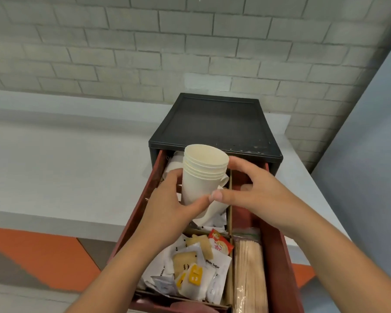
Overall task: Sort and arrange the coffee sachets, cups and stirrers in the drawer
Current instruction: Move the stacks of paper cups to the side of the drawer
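1. Together, both hands hold the stack of paper cups [203, 175], mouth up, above the open drawer [278, 256]: the left hand [167, 206] grips its lower part, and the right hand [255, 188] pinches its right side.
2. Below the hands lie mixed sachets [199, 265], with stirrers [248, 274] beside them, under the right wrist.

Drawer [278, 256] front cut off below, stirrers [250, 274] too (lower ends), rear cups [175, 162] half hidden

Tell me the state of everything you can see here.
Drawer: pulled open.
Paper cup stack: nested, lifted, held by left grip and right grip.
Loose cups: lying tipped in back compartment.
Sachets: jumbled in front compartment.
Wooden stirrers: bagged, lying flat on right.
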`<state>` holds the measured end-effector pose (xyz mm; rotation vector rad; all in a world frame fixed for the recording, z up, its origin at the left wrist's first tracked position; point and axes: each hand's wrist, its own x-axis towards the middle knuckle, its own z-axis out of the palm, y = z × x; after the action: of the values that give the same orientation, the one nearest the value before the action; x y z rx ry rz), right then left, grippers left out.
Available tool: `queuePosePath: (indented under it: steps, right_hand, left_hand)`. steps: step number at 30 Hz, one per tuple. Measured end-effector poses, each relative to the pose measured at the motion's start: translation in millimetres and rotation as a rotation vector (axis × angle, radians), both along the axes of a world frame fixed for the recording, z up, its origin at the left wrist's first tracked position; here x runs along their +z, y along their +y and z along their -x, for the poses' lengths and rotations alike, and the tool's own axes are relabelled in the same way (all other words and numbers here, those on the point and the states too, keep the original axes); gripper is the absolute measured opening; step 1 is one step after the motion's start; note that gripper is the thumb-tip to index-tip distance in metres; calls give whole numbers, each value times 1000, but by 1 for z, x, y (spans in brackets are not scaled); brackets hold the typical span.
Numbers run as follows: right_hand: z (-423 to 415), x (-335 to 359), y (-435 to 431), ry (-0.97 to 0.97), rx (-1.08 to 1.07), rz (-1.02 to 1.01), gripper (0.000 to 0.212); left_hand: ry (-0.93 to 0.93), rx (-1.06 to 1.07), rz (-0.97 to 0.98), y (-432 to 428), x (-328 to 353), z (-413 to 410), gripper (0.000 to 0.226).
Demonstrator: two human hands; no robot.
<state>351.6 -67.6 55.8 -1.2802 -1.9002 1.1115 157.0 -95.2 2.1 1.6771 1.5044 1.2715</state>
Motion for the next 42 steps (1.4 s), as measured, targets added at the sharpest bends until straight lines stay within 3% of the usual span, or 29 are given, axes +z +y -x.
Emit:
queuePosePath:
  steps: [5,9,17,25,31,35,42]
  right_hand:
    - [-19,-19,-7,91,-68,-3,52]
    - [-42,-34,0,115,-257,-50,34]
    - [-66,-75,11,-170,-492,-152,38]
    - [-65,-97,15,-102,-563,-219,42]
    - [-71,-105,14,-14,-500,-22,71]
    - [-76,-106,12,13,-426,66,78]
    - [-76,-103,11,4,-384,74,66]
  left_hand:
    - [15,-72,29,14,1,-27,79]
    - [22,-149,75,30,-7,-55,63]
    - [-62,-232,237,42,-29,-95,54]
    - [-138,-132,279,39,-38,-118,61]
    - [-14,-120,330,38,-44,-117,62]
    - [59,-190,375,35,-48,-114,59]
    - [-166,-282,581,34,-56,-120,55]
